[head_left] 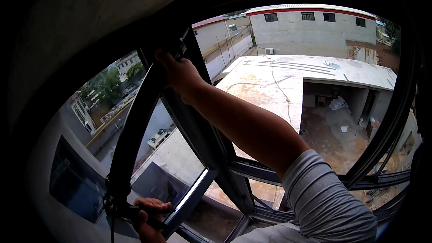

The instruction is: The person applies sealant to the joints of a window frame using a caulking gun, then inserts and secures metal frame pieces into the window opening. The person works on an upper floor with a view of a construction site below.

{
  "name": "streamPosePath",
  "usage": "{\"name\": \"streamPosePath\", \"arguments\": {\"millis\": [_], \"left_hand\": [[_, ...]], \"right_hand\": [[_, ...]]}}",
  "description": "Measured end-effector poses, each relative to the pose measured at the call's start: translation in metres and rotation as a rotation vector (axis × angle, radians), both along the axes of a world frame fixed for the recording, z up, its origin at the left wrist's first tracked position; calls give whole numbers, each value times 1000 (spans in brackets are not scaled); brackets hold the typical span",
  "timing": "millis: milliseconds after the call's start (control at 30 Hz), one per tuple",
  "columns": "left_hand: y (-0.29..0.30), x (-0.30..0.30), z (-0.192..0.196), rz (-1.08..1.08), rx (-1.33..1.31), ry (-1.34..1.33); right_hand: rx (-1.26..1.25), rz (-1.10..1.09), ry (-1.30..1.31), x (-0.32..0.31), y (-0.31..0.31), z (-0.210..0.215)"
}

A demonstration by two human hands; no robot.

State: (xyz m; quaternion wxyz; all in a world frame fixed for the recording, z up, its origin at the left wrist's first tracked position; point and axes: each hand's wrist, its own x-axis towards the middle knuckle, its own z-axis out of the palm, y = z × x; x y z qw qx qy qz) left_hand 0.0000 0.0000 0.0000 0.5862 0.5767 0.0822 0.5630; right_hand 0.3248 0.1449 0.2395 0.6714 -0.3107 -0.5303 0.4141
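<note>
A dark metal window frame (211, 153) fills the view, with an open casement sash (135, 121) swung outward at the left. My right hand (177, 72) reaches up and grips the top of the sash near its upper corner. My left hand (148, 218) is low at the bottom edge, closed around a dark handle or fitting (118, 207) at the sash's lower corner. A glass pane (173, 171) sits between the two hands.
The bare concrete wall (81, 27) surrounds the opening. Outside and far below lie a flat white rooftop (288, 76), a courtyard with rubble (333, 139), grey buildings (310, 31) and a parked white car (158, 138). The frame's right side (396, 108) curves down.
</note>
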Motion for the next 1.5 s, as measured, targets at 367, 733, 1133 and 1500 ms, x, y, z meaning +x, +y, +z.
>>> {"name": "streamPosePath", "arguments": {"millis": [367,733,1133,1500], "left_hand": [[-14,23,38,290,38,24],[-10,17,21,290,6,41],[-9,-13,-44,296,-162,81],[-15,-36,-100,312,-178,205]], "right_hand": [[68,12,162,0,3,2],[-47,8,54,-1,-1,-7],[-44,59,220,-5,-6,-62],[-173,65,220,-4,-16,-112]]}}
